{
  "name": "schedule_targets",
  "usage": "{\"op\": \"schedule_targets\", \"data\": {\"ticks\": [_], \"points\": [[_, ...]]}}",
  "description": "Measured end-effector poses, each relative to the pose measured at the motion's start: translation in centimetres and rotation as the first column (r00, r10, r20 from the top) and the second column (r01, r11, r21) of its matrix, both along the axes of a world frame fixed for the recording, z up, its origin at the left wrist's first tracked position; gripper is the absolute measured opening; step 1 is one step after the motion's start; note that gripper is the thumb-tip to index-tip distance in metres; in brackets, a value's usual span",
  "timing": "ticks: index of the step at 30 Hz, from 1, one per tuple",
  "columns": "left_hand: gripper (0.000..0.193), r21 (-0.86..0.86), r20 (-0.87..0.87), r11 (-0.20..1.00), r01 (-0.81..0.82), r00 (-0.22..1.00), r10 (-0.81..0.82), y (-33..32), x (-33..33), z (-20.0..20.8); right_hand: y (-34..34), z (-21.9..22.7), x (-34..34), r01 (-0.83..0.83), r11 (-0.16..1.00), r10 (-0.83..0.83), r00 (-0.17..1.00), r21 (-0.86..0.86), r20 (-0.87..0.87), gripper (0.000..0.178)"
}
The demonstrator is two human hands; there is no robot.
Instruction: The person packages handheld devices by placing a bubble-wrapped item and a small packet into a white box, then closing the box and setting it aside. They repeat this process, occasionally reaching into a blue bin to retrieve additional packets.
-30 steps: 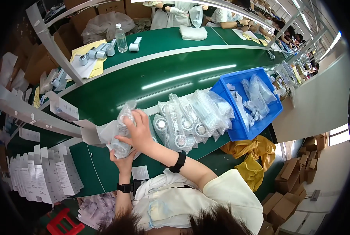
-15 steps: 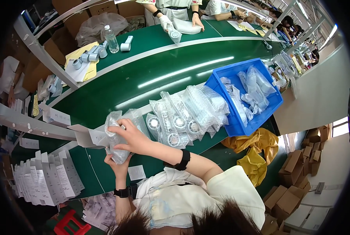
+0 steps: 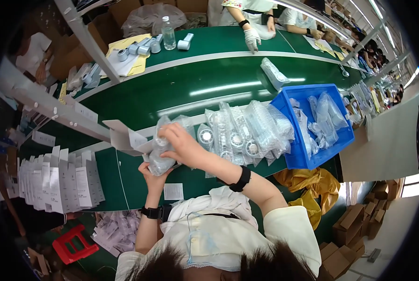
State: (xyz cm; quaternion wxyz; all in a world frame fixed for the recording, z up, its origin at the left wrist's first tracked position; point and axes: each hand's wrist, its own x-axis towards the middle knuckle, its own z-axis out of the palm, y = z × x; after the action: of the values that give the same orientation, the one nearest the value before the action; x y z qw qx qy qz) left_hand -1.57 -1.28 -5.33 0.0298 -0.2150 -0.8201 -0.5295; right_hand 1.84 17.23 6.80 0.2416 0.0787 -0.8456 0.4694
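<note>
"Looking from the near edge, what comes first?"

"A small white paper slip [image 3: 173,191] on the green surface [image 3: 135,194], then the left hand [image 3: 155,177], cupped at the near end of a clear-wrapped pack [image 3: 160,161]."

"Are its fingers closed?"

"They curve in under that end, but the grip is partly hidden; I can't tell how far they close, or on what."

"And the right hand [image 3: 183,144]?"

"Over the pack from its right side. The fingers are arched, parted from the thumb by roughly the pack's width, and they have hold of it."

"So which way does the pack lie?"

"Long axis roughly near to far, directly beneath the right fingers. The left hand is nearer its near end; the right covers the middle and far part."

"Where's the open white carton [image 3: 120,135] from there?"

"Just left of the pack, one flap toward it. I can't tell whether they touch."

"Anything farther?"

"To the right, a row of bubble-wrapped packs [image 3: 237,133], then a blue bin [image 3: 299,161]. Beyond, a lone wrapped pack [image 3: 274,74] lies apart from a co-worker's gloved hand [image 3: 252,40]."
</note>
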Motion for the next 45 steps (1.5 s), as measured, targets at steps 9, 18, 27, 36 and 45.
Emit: {"op": "schedule_targets", "data": {"ticks": [9,18,27,36,45], "points": [[0.084,0.035,0.099,0.999,0.002,0.995,-0.005,1.0,-0.4,0.6,-2.1,2.3,0.1,0.117,0.948,-0.083,0.988,0.294,-0.127,0.043],[0.081,0.030,0.061,0.999,-0.017,0.998,0.015,2.0,0.3,0.8,-3.8,0.9,-1.2,0.046,0.842,-0.046,0.999,0.537,-0.013,0.044],[0.072,0.267,0.166,0.960,0.086,0.977,-0.134,0.5,-1.9,0.3,-2.7,-0.1,1.6,-0.040,0.891,0.056,0.998,0.451,-0.022,0.046],[0.041,0.202,-0.094,0.887,0.414,0.910,-0.403,1.3,-3.6,8.3,-2.3,-1.6,3.9,-0.046,0.907,0.118,0.982,0.418,-0.148,0.042],[0.012,0.200,0.254,0.974,0.104,0.955,-0.154,0.1,-6.2,7.6,-3.2,-2.9,4.1,-0.001,0.808,0.166,0.960,0.590,-0.225,0.037]]}}
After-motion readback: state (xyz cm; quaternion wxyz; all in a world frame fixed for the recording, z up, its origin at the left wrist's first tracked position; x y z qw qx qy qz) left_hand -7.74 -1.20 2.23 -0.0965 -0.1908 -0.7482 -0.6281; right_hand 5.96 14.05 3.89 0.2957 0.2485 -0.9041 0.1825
